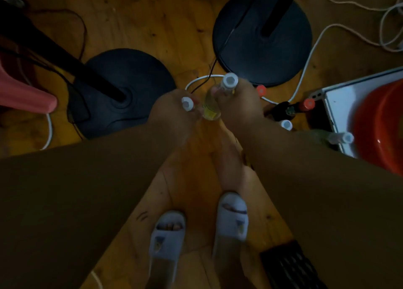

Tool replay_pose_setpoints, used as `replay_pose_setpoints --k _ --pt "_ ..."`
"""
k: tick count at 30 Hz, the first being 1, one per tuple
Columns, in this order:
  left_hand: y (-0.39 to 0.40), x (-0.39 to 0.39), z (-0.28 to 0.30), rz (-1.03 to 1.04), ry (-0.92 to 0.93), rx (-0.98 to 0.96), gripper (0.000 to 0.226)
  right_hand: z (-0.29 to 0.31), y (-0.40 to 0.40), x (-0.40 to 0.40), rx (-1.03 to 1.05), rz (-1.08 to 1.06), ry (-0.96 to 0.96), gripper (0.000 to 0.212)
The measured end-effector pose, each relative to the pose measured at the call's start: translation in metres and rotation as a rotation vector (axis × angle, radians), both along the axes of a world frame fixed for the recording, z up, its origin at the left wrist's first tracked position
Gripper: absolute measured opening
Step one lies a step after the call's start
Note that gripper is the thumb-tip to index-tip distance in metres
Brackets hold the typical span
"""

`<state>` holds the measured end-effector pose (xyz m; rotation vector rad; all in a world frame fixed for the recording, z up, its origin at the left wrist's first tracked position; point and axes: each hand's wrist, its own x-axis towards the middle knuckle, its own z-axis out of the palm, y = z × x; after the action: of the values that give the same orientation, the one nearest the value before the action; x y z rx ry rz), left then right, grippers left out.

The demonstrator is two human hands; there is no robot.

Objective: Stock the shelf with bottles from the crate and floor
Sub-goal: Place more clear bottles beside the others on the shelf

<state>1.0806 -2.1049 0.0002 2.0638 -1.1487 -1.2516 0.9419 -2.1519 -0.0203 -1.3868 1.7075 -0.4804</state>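
Observation:
I look straight down at a wooden floor in dim light. My left hand (172, 112) grips a bottle by its neck; only its white cap (187, 103) shows above my fingers. My right hand (237, 105) holds a white-capped bottle (229, 81) by the neck, and its yellowish body (210, 107) hangs between my two hands. Just right of my right hand stand more bottles on the floor: two with red caps (261, 90) (308, 104) and dark bodies, and one white-capped bottle (286, 124). Another white-capped bottle (340, 138) lies at the edge of a white box.
Two black round stand bases (139, 81) (261, 40) with poles sit ahead, with white cables (305, 70) trailing between them. A white box (340, 105) holding a red basin (381, 125) is at the right. A pink stool leg (26, 94) is at the left, a black crate (287, 264) near my slippered feet.

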Motion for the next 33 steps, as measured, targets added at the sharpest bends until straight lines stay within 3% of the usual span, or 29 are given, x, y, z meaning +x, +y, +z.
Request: replay_pose_setpoints --k 6,10,16,21,26,30,33 --pt "0.004 -0.008 0.154 -0.020 -0.001 0.019 0.020 0.159 0.030 -0.019 -0.110 -0.093 -0.077 0.015" --pt "0.020 -0.016 0.269 -0.082 -0.054 -0.062 0.016 0.282 0.055 -0.034 -0.197 -0.106 -0.066 0.020" --pt "0.054 -0.031 0.438 -0.236 -0.190 -0.288 0.026 0.458 0.105 -0.063 -0.373 -0.174 -0.062 0.023" --pt "0.078 -0.042 0.551 -0.332 -0.353 -0.604 0.028 0.576 0.151 -0.096 -0.523 -0.351 -0.131 0.023" --pt "0.095 -0.080 0.638 -0.330 -0.131 -0.742 0.036 0.661 0.183 -0.131 -0.706 -0.496 -0.181 0.022" --pt "0.107 -0.132 0.678 -0.340 0.206 -0.695 0.024 0.701 0.203 -0.173 -0.739 -0.568 -0.181 0.028" --pt "0.120 -0.177 0.700 -0.464 0.222 -0.726 0.028 0.721 0.219 -0.207 -0.701 -0.603 -0.231 0.025"
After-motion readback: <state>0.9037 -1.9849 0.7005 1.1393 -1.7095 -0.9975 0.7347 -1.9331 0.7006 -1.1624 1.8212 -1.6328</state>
